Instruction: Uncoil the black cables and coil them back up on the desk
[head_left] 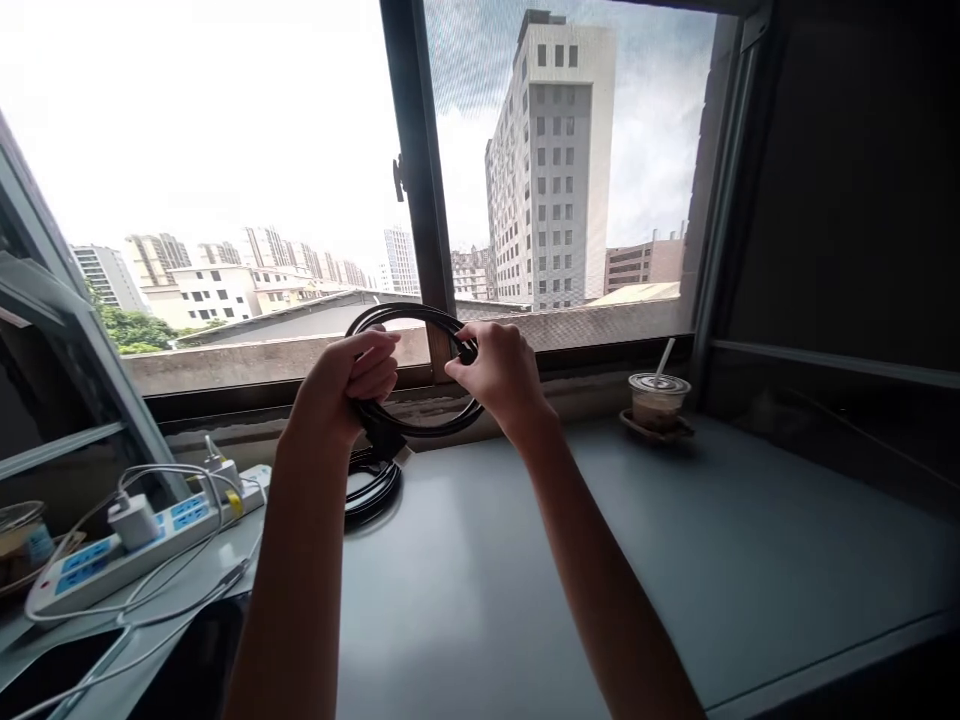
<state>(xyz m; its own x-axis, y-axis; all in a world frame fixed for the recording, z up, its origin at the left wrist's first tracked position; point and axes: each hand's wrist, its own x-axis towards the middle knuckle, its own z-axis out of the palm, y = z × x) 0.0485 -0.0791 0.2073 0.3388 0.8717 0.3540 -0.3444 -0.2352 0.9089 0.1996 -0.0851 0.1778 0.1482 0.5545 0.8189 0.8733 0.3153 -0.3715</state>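
A coiled black cable [420, 312] is held up in front of the window, above the far side of the table. Around the left side of the loop, my left hand [364, 370] is closed with its fingers curled. My right hand [499, 365] pinches the right side of the coil, where a thick dark piece, perhaps the cable's plug, shows at the fingertips. A dark connector-like block [384, 436] is below my left hand. Under it on the table lies a second black cable coil [379, 500], partly hidden by my left forearm.
At left, a white power strip [169, 530] carries plugged-in chargers and loose white cables. Dark flat devices [195, 660] lie at the lower left. A lidded drink cup [658, 402] with a straw stands on a small tray at the right back. The window frame [420, 170] rises behind the table.
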